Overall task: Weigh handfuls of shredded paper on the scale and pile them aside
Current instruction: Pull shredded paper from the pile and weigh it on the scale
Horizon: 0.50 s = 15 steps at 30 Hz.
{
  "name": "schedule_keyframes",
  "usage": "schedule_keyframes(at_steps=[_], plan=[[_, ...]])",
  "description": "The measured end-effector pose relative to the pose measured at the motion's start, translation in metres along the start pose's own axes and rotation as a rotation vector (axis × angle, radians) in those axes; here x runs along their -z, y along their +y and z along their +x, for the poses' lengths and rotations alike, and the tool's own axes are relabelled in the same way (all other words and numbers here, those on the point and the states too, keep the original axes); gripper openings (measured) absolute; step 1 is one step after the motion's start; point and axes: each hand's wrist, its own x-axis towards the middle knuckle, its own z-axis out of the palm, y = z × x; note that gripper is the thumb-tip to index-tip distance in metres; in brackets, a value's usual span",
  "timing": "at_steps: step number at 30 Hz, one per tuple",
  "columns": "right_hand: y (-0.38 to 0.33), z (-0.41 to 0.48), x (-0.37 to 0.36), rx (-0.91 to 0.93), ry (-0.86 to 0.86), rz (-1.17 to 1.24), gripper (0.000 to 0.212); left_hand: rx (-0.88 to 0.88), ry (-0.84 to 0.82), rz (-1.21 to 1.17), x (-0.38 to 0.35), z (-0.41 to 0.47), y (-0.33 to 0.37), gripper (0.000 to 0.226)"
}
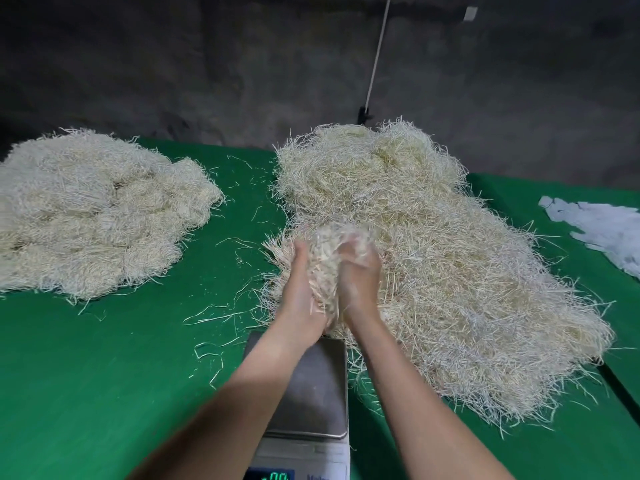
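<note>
A big heap of cream shredded paper [433, 254] covers the right half of the green table [86, 375]. My left hand [299, 289] and my right hand [358, 275] grip a handful of shredded paper [327, 261] between them, at the heap's near left edge, just beyond the scale. The scale [311, 393] sits at the near edge with its steel pan bare and a green display showing digits. A second pile of shredded paper [93, 213] lies at the far left.
White plastic bags or sheets [602, 230] lie at the right edge. Loose paper strands [221, 313] are scattered on the cloth between the piles. A white cord [377, 53] hangs against the dark wall behind the table.
</note>
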Motion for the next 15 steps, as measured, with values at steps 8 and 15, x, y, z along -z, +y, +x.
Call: schedule_keyframes(at_steps=[8, 15], plan=[[0.012, -0.005, 0.006, 0.308, -0.1, -0.431, 0.035, -0.095, 0.302, 0.176, -0.005, 0.002, -0.01, 0.056], [0.015, -0.02, 0.001, 0.408, -0.089, -0.48, 0.04, -0.135, 0.241, 0.236, -0.002, 0.006, -0.001, 0.061]])
